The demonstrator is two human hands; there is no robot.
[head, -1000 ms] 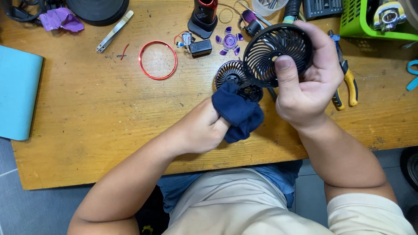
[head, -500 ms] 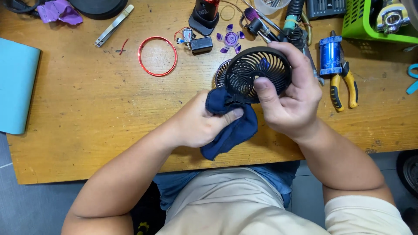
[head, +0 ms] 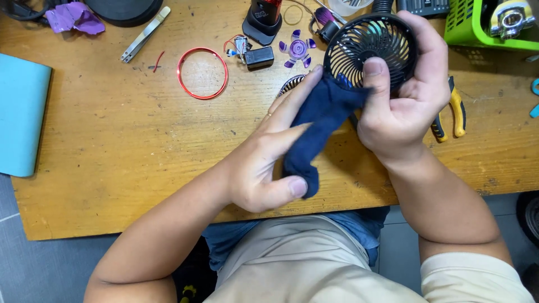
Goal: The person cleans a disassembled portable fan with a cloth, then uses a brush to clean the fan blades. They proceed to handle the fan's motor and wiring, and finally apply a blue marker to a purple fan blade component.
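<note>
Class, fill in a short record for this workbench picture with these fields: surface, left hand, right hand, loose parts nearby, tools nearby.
surface: wooden table
left hand: left hand holds a dark blue cloth against the grille
right hand: right hand grips a round black fan grille, thumb on the cloth
loose parts nearby: red ring, purple fan blade, small black motor with wires
tools nearby: yellow-handled pliers, green basket
</note>
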